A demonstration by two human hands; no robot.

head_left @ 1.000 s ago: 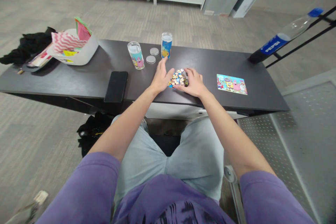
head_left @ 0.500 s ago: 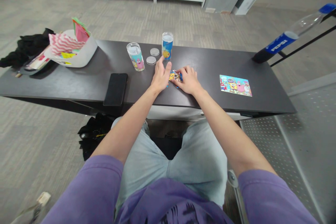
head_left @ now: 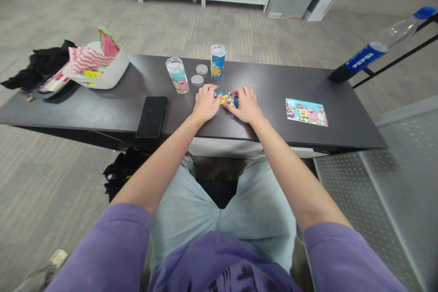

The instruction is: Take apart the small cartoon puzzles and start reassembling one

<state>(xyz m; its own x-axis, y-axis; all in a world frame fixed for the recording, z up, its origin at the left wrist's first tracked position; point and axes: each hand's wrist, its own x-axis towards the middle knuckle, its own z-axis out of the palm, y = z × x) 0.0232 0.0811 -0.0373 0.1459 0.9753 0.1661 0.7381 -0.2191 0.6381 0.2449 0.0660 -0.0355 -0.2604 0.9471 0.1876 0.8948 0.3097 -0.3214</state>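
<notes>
A small pile of colourful jigsaw puzzle pieces (head_left: 226, 99) lies on the dark table between my hands. My left hand (head_left: 205, 102) rests at the pile's left side, palm down with fingers apart. On the right side, my right hand (head_left: 247, 104) curves around the pieces with its fingers apart, and it hides some of them. Two clear cylindrical jars with cartoon labels stand behind: a pink-and-teal jar (head_left: 178, 76) to the left and a blue jar (head_left: 218, 62) straight ahead. Two round metal lids (head_left: 197, 80) lie between them. A cartoon picture card (head_left: 306, 112) lies flat to the right.
A black phone (head_left: 151, 117) lies at the table's front edge. A white basket (head_left: 109, 73) with packets and a black cloth (head_left: 46, 66) occupy the left end. A large Pepsi bottle (head_left: 366, 57) stands at the back right. The front table edge (head_left: 232, 138) is close to my knees.
My left hand has come down from a raised position onto the table beside the pieces. My right hand stays nearly in place. More of the pile shows now.
</notes>
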